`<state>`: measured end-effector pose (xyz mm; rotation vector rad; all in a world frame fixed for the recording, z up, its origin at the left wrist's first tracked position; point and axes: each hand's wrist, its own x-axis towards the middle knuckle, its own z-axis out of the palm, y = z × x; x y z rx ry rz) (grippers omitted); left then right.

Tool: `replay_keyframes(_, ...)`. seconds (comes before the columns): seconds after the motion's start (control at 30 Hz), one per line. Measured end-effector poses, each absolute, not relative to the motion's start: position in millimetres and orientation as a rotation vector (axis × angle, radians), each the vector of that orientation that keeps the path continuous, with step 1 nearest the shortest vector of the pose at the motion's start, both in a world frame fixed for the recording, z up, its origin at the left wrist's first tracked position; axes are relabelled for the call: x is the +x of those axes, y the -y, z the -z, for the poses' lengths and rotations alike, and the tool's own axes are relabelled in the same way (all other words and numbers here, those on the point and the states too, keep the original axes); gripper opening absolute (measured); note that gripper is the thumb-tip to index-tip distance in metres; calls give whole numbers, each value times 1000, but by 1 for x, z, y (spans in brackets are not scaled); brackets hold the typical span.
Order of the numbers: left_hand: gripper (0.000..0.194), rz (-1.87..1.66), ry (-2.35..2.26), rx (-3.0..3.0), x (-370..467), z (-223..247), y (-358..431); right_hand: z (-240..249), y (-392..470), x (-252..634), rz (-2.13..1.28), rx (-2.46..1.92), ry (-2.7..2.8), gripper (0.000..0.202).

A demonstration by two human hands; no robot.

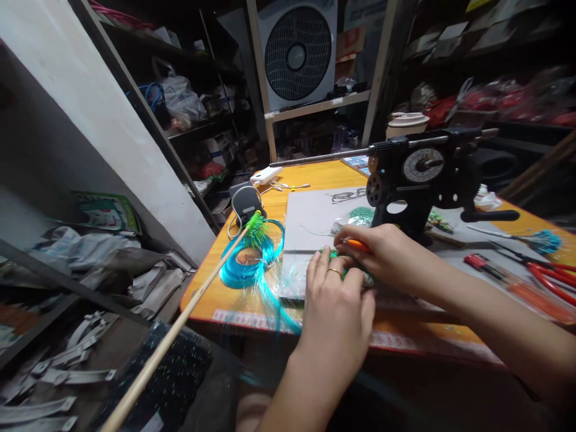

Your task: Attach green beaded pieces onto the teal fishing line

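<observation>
Left hand (335, 303), frame centre: fingers curled onto green material (348, 271). Right hand (382, 252): pinching orange tool (359, 245). Orange bench (315, 174); black winding machine (420, 174) upper right; shelving behind, fan (297, 53) at top.

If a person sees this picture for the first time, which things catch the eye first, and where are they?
The bright turquoise strands coiled on the orange table, left of the hands, stand out first. Behind the hands a black hand-cranked machine with a round dial rises. At the centre, the left hand and right hand meet over a small green bundle on a grey board.
</observation>
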<state>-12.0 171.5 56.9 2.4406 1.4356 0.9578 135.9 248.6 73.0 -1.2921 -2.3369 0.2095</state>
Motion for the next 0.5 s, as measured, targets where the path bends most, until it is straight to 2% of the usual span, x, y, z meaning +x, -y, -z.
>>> replay_keyframes(0.13,11,-937,-1456,2449,-5,-56,-176,-79,-239,137,-218,-1236,2224,14)
replay_keyframes(0.27,10,-1056,-1452,2416,-6,-58,-170,-90,-211,143,-72,-1092,2165,10)
replay_keyframes(0.4,11,-1474,-1377,2175,-16,-60,-154,-94,-173,150,144,-1006,2152,23)
replay_keyframes(0.5,14,-1479,-1310,2135,-19,-57,-146,-90,-162,151,237,-1013,2163,28)
